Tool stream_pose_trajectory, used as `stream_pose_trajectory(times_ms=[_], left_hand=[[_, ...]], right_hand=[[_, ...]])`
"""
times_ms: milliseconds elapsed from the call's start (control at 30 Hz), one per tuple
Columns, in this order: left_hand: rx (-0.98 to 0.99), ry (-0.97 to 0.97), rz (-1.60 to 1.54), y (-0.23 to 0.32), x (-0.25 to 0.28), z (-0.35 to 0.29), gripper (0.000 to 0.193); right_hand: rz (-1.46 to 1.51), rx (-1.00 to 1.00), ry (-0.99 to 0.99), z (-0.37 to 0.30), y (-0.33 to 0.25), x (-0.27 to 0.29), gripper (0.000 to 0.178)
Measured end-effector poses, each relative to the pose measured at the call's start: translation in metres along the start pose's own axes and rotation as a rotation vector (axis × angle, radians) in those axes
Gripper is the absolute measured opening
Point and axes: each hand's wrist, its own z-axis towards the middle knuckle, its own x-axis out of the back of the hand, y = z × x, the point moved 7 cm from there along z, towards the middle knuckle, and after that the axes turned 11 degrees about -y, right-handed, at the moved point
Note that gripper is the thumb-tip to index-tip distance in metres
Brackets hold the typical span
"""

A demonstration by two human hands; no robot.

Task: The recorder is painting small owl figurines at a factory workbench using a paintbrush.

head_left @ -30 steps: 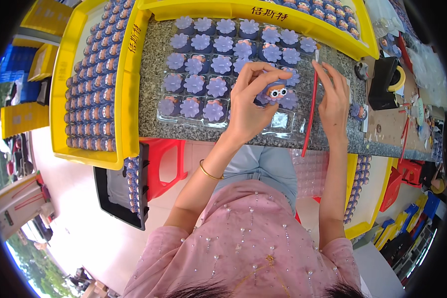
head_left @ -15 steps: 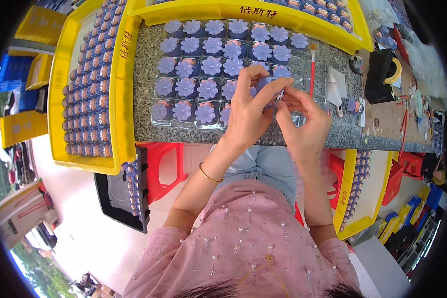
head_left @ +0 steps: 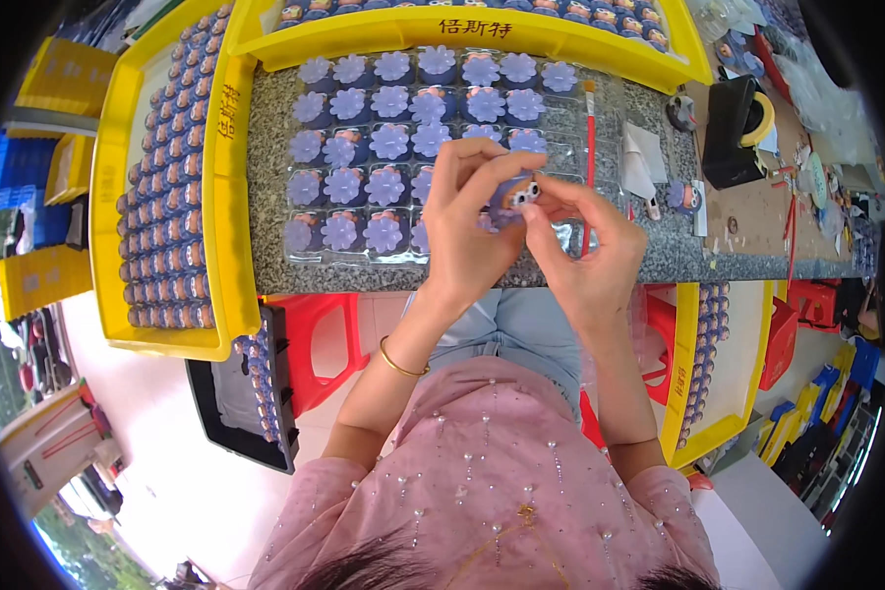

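Over the right part of a clear plastic tray (head_left: 359, 260), both hands are closed around a small figurine (head_left: 519, 194). Its face has black-and-white eyes and is turned toward my right hand. My left hand (head_left: 470, 221) wraps its fingers around the body from the left. With thumb and forefinger, my right hand (head_left: 588, 246) pinches at the face side. Whether anything small sits between those fingertips is hidden. Rows of dark blue figurines with lilac flower-shaped tops (head_left: 383, 234) fill much of the tray, and my hands cover some of them.
A red-handled paintbrush (head_left: 591, 167) lies right of the figurines, near a white cloth (head_left: 642, 162) and a loose figurine (head_left: 682, 198). Yellow crates (head_left: 234, 187) of figurines border the left and far sides. Further right stands a black tape dispenser (head_left: 733, 133) with yellow tape.
The held figurine has turned so that more of its face shows. Both hands stay closed on it, slightly lower. The whole view has shifted a little.
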Motion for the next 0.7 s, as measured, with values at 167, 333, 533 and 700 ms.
stream_pose_trajectory(times_ms=[167, 333, 533, 700], left_hand=[[0.191, -0.104, -0.399, -0.023, -0.007, 0.004, 0.056], [0.258, -0.229, -0.486, -0.027, -0.024, 0.008, 0.057], [0.36, -0.287, -0.571, -0.028, -0.038, 0.006, 0.06], [0.444, -0.322, -0.69, -0.02, -0.038, -0.006, 0.061]], right_hand=[[0.039, -0.107, 0.17, -0.003, 0.031, 0.057, 0.021], [-0.332, -0.369, 0.194, -0.023, 0.098, 0.129, 0.017], [-0.441, -0.27, 0.01, -0.025, 0.113, 0.094, 0.013], [-0.56, -0.178, 0.222, 0.0, 0.112, 0.101, 0.014]])
